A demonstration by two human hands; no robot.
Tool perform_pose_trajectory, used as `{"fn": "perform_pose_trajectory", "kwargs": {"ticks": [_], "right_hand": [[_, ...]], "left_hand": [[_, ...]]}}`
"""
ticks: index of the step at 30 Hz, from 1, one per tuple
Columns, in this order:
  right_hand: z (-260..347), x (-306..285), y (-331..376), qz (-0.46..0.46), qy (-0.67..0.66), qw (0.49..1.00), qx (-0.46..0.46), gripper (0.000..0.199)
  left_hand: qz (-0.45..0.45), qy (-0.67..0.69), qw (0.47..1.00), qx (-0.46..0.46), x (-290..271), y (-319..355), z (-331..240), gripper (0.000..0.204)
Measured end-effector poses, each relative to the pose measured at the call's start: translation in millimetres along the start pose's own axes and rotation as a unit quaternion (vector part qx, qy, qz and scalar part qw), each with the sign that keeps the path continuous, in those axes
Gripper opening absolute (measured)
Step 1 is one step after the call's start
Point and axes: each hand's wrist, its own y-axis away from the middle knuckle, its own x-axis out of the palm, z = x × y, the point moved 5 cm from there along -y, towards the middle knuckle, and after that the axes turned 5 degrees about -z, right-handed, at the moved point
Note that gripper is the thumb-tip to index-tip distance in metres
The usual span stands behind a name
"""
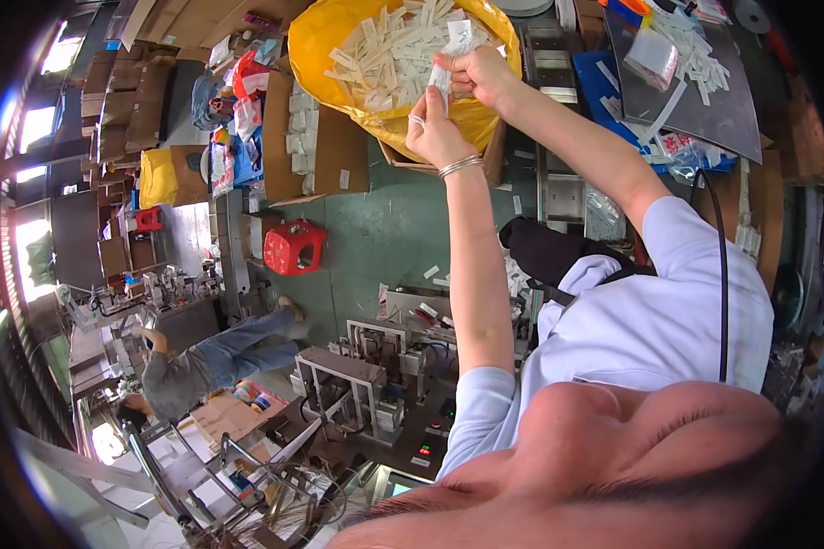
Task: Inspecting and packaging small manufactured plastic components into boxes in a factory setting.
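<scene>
My left hand (pixel 438 139), a metal bangle at its wrist, pinches the lower end of a small white strip-like packet (pixel 440 77). Higher up, the fingers of my right hand (pixel 482 77) are closed on the same packet from the right side. A thin white piece shows at the left hand's fingers; I cannot tell what it is. Both hands are over the near part of a yellow plastic bag (pixel 316 55), which lines a cardboard box. Many loose white and cream strips (pixel 384 59) fill the bag.
A metal-framed machine (pixel 348 375) stands at lower left, with a red stool (pixel 295 247) beyond it. A person (pixel 178 375) works at another bench. Open cartons (pixel 316 151) stand left of the bag; a grey board (pixel 705 91) with strips is at right.
</scene>
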Motion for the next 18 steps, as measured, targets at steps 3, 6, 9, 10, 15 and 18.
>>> {"fn": "perform_pose_trajectory", "kwargs": {"ticks": [3, 6, 9, 10, 15, 18], "right_hand": [[39.9, -55.0, -32.1, -0.096, -0.158, 0.977, -0.103, 0.010], [68.5, -85.3, -58.2, -0.043, -0.102, 0.986, -0.126, 0.011], [41.5, -53.5, -43.1, -0.039, 0.005, 0.995, -0.089, 0.011], [37.3, -43.0, -30.4, -0.012, 0.023, 0.995, -0.096, 0.011], [37.7, -12.7, 2.9, 0.028, 0.057, 0.991, -0.114, 0.016], [61.9, -31.3, -18.6, -0.016, 0.017, 0.986, -0.162, 0.014]], "left_hand": [[-0.138, 0.051, 0.989, 0.002, -48.9, -16.1, -18.2, 0.016], [-0.101, 0.019, 0.995, -0.008, -42.9, -36.9, 3.4, 0.017], [0.005, 0.008, 1.000, -0.029, -30.0, -25.9, 6.9, 0.019], [0.112, 0.017, 0.992, -0.059, -8.6, -19.9, 12.0, 0.019], [0.218, -0.148, 0.964, -0.045, 31.2, -5.1, 10.3, 0.020], [0.149, -0.226, 0.963, 0.011, 34.2, -34.7, 20.0, 0.027]]}}
